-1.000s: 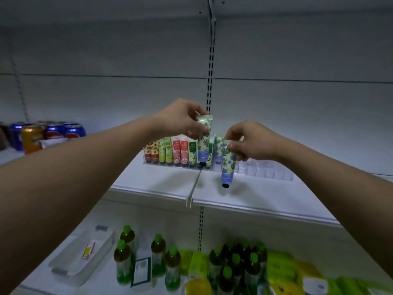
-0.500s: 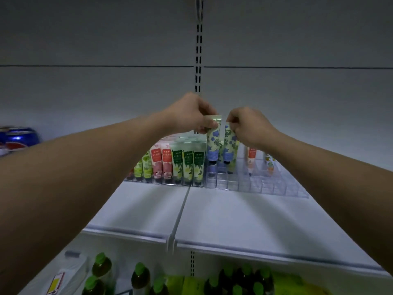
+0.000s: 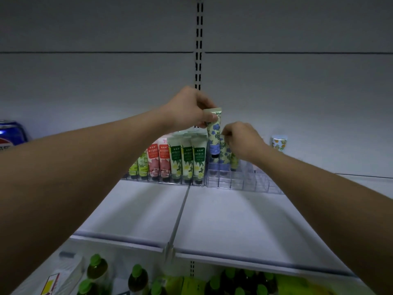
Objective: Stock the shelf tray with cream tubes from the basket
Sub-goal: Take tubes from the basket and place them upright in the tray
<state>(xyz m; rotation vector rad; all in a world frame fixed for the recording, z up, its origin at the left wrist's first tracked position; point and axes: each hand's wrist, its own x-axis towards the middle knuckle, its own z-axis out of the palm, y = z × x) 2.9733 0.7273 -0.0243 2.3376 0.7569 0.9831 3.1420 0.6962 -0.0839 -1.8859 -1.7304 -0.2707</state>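
Both hands are up at the back of the shelf [image 3: 223, 220], working over the clear tray [image 3: 240, 182]. The left hand [image 3: 189, 109] has its fingers curled round the top end of a blue-flower tube [image 3: 214, 135], thumb on the front near the crimp. That tube hangs cap down, roughly upright, with its black cap just above the tray's back-left compartments, so it's not seated in a slot as far as I can see.

The right hand [image 3: 242, 139] is lower and just to the right, fingers curled in and pinching a second blue tube [image 3: 225, 154]. This one stands tilted a bit with its bottom end down in the tray, touching or nearly touching the first tube. The fingers cover its top, so the exact grip is hard to make out.

Left of the tray there's another tray full of upright tubes: green ones [image 3: 187, 158] closest, then red ones [image 3: 159, 159], then yellow-green ones [image 3: 140, 167]. Most of the clear tray's front compartments show only plastic. A lone flowery tube [image 3: 278, 142] stands further right, well apart, behind the right wrist. A blue can [image 3: 10, 133] sits at the far left. Green-capped bottles [image 3: 138, 277] are on the shelf below. The basket isn't in view.
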